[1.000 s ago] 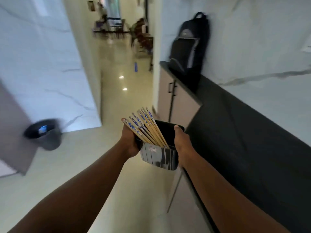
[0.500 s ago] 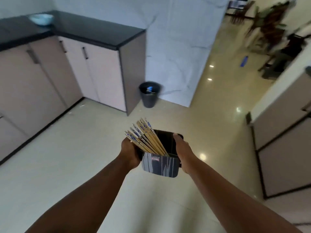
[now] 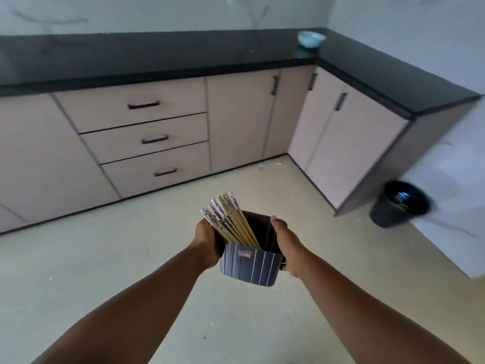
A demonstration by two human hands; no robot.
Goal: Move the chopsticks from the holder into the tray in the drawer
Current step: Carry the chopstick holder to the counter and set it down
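Chopsticks (image 3: 228,222): bundle standing in holder (image 3: 249,266), lower centre of frame. Long axis tilted, decorated top ends pointing toward upper left of frame, lower ends buried in holder near its front wall. Exact count not readable; roughly ten or more, fanned slightly. Appearance: pale wood shafts, top ends patterned blue and white.

Holder: one, dark, roughly square with rounded corners, thin pale vertical stripes on outer wall, small red-and-white label on near face. Interior dark, right half unoccupied. Held in the air above the floor (image 3: 105,271), well apart from the cabinets.

Left hand (image 3: 207,240): pressed against left side of holder, fingers wrapped round the wall and mostly hidden behind it, knuckles just beside the chopstick tops.

Right hand (image 3: 286,243): gripping right side of holder, thumb lying along the rim, remaining fingers curled round the outer wall out of sight.

Drawers (image 3: 147,140): three, stacked, left of centre, pale pink fronts, one dark bar handle each, all closed. Tray not visible.

Cabinet doors (image 3: 241,122): same pink, dark vertical handles, running to the corner and along the right side.

Desk (image 3: 157,56): black top, L-shaped, across upper frame. Bowl (image 3: 311,39): one, pale blue, at the corner, upper right.

Bin (image 3: 399,203): one, dark, round, on floor at right edge, blurred.
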